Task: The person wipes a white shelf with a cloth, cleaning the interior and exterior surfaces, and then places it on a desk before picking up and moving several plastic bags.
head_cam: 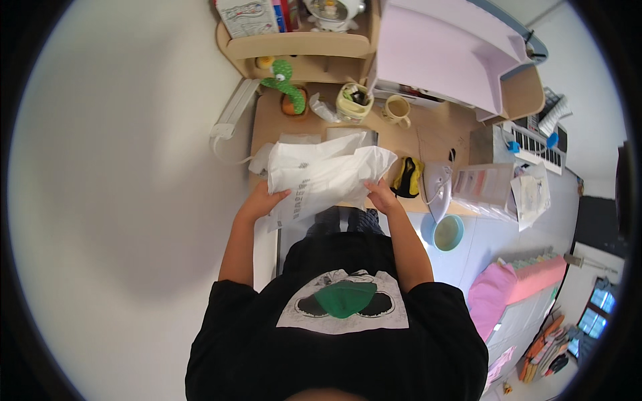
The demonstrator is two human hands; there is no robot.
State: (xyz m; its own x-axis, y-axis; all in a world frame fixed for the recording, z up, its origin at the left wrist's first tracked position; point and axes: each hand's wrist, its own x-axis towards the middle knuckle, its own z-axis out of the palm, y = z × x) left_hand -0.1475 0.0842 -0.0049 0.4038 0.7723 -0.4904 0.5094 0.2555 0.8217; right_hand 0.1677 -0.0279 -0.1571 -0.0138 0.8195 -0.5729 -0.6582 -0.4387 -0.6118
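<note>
A white, crinkled plastic bag [321, 170] bearing dark print spreads between my two hands, above the front of a wooden desk [436, 125]. My left hand [268, 198] grips its lower left edge, thumb on top. At the opposite side, my right hand [381, 195] pinches the bunched right edge. Behind the bag, part of a flat item [351, 134] with a dark edge shows; the rest of it is hidden. More clear plastic wrapping [261, 159] lies by the bag's left side.
Along the desk's back are a green cactus toy [291, 92], a pen holder [353, 103] and a mug [396, 110]. To the right lie a yellow-and-black item [409, 176], a white appliance [438, 185] and plastic drawers [484, 185]. A blue bin [448, 233] stands on the floor.
</note>
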